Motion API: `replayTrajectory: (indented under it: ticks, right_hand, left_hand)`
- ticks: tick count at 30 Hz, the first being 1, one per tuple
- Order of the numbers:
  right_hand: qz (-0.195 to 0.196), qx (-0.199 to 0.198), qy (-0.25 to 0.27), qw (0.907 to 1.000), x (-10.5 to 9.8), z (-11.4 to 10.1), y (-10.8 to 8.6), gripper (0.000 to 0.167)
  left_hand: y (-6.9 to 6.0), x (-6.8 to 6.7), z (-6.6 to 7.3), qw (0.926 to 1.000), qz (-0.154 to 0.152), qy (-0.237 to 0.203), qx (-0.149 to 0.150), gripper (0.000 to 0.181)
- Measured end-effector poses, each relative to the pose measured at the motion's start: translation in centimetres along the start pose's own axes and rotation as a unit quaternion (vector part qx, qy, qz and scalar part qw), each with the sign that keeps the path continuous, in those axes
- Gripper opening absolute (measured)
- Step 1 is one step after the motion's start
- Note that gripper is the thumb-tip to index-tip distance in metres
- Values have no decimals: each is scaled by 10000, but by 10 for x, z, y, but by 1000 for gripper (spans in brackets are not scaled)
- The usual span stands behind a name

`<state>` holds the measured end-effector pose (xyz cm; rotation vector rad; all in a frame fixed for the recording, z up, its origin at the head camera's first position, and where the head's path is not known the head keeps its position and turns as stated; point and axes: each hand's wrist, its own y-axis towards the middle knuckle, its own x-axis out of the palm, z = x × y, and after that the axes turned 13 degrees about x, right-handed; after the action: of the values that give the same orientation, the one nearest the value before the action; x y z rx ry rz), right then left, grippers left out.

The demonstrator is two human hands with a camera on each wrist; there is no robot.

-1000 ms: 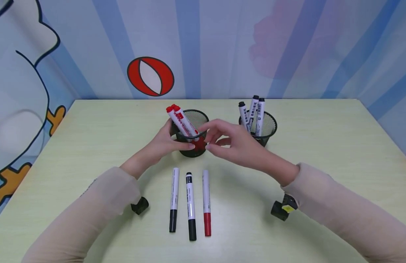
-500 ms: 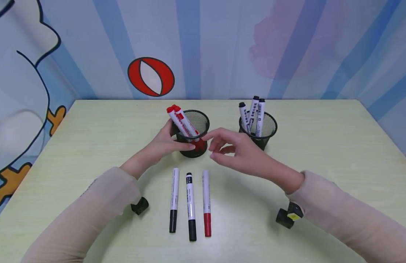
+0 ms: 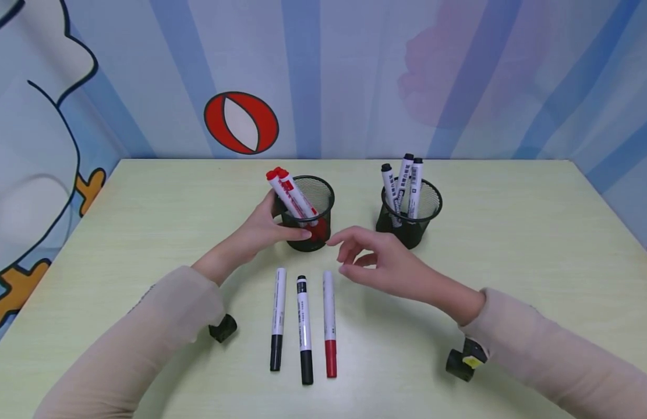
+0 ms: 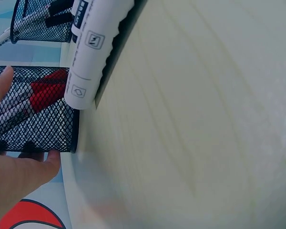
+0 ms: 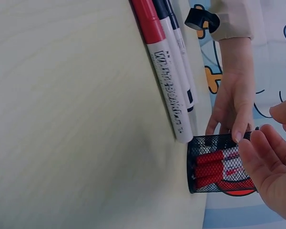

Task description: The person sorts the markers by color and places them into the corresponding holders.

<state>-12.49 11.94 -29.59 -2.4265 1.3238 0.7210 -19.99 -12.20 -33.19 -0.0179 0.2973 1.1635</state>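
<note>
Right hand (image 3: 388,262) lowered, holding nothing
Fingers loosely bent, it has dropped beside the red-capped whiteboard marker (image 3: 330,323), now within reach; the left hand (image 3: 259,228) grips the mesh pen cup (image 3: 319,232).

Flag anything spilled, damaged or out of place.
Nothing stands out. The red-marker mesh cup, held by the left hand, and the black-marker mesh cup stand upright; three loose markers lie side by side, caps on. No visible spill or damage.
</note>
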Motion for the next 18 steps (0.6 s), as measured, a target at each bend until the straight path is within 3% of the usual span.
replayTrajectory:
  ticks: [18]
  right_hand:
    - [-399, 430, 152, 9982, 16, 18, -3, 36]
  left_hand:
    - [0, 0, 0, 10000, 5, -21, -88, 88]
